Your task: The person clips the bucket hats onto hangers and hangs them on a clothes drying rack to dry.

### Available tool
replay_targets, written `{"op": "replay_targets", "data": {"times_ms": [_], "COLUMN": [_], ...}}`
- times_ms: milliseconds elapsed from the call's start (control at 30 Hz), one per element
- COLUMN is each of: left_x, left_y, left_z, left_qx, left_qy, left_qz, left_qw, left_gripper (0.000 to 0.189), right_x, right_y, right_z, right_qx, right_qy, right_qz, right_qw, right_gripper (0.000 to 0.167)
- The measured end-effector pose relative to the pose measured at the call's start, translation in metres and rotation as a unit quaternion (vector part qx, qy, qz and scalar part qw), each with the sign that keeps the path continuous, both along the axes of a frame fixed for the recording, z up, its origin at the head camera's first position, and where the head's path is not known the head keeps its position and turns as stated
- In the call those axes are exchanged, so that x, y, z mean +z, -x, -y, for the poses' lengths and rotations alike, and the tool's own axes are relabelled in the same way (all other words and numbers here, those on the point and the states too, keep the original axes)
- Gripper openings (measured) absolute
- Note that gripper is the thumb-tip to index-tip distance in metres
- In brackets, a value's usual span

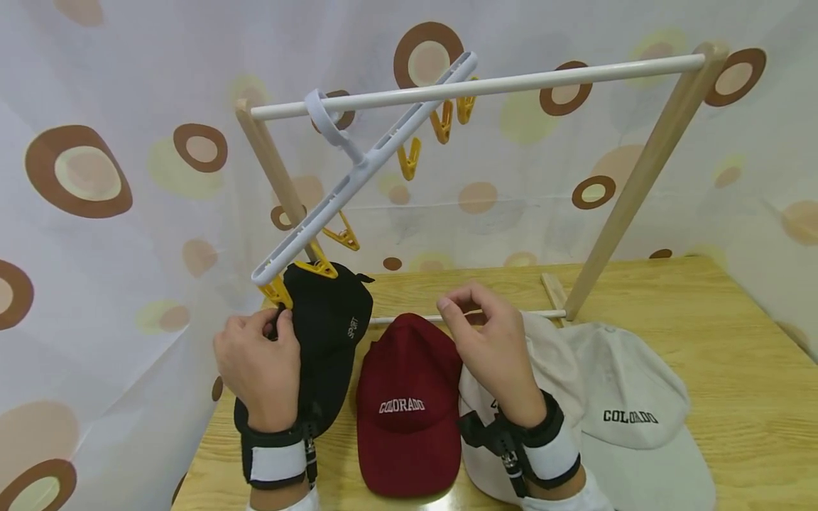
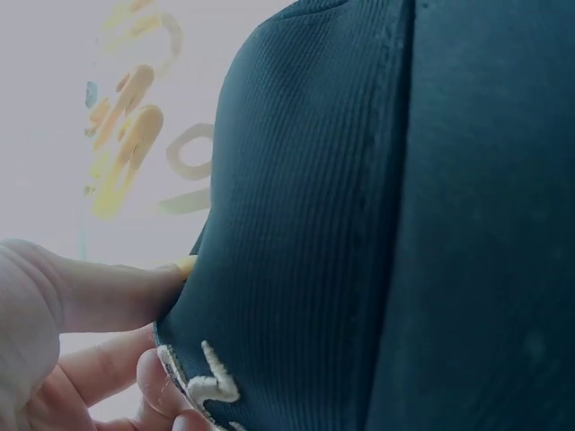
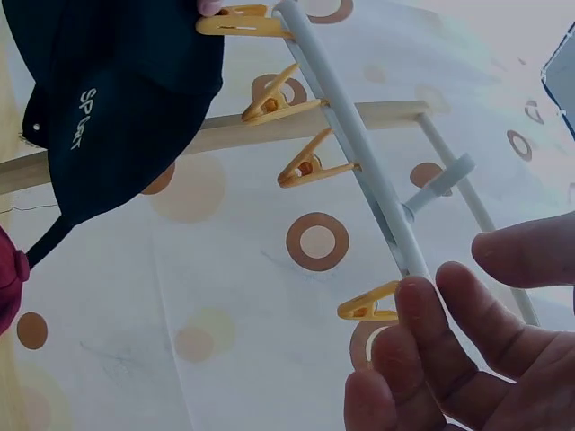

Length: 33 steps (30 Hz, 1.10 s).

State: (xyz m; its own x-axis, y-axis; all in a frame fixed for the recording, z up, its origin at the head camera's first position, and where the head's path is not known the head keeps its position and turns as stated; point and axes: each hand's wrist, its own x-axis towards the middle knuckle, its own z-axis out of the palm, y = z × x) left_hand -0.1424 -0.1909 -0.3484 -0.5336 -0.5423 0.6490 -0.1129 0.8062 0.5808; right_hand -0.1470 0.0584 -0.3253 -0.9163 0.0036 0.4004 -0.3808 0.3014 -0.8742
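Note:
My left hand [image 1: 260, 365] pinches the edge of a black cap [image 1: 326, 333] marked SPORT, just beneath the yellow clip [image 1: 277, 289] at the near end of a pale grey clip hanger [image 1: 345, 184]. In the left wrist view, thumb and fingers grip the dark ribbed fabric [image 2: 287, 197] from both sides. The cap hangs at a slant below that clip. Raised above the caps on the table, my right hand [image 1: 495, 344] has loosely bent fingers and holds nothing. The hanger hooks over a rack's white top bar [image 1: 511, 86] and tilts down toward my left hand.
A dark red COLORADO cap [image 1: 409, 383] lies on the wooden table [image 1: 735, 369]. Right of it are a beige cap [image 1: 549, 355], partly behind my right arm, and a light grey COLORADO cap [image 1: 633, 390]. Wooden posts [image 1: 639, 184] support the rack; several other yellow clips [image 1: 409, 157] hang from the hanger.

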Motion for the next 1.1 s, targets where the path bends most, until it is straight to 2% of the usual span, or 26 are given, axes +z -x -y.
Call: {"op": "replay_targets", "data": {"times_ms": [233, 467, 700, 900, 1100], "left_x": [-0.003, -0.007, -0.012, -0.015, -0.016], "left_y": [0.001, -0.001, -0.003, -0.005, -0.006], "left_z": [-0.003, -0.006, -0.009, -0.012, -0.018], "left_qx": [-0.004, -0.012, -0.024, -0.030, -0.045], "left_qy": [-0.002, -0.004, -0.010, -0.008, -0.014], "left_qz": [-0.011, -0.006, 0.021, 0.031, 0.064], "left_qw": [0.9999, 0.9999, 0.9994, 0.9990, 0.9968], "left_gripper": [0.022, 0.021, 0.024, 0.027, 0.032], "right_x": [0.000, -0.002, -0.005, -0.005, -0.006], "right_y": [-0.004, -0.008, -0.012, -0.016, -0.017], "right_z": [-0.002, -0.004, -0.007, -0.010, -0.011], "right_qx": [-0.005, -0.006, -0.007, -0.005, -0.005], "right_qy": [-0.015, -0.015, -0.016, -0.016, -0.018], "right_qz": [-0.001, -0.016, -0.021, -0.025, -0.031], "right_qw": [0.9999, 0.9997, 0.9996, 0.9995, 0.9993], "right_gripper": [0.009, 0.012, 0.010, 0.010, 0.009]}}
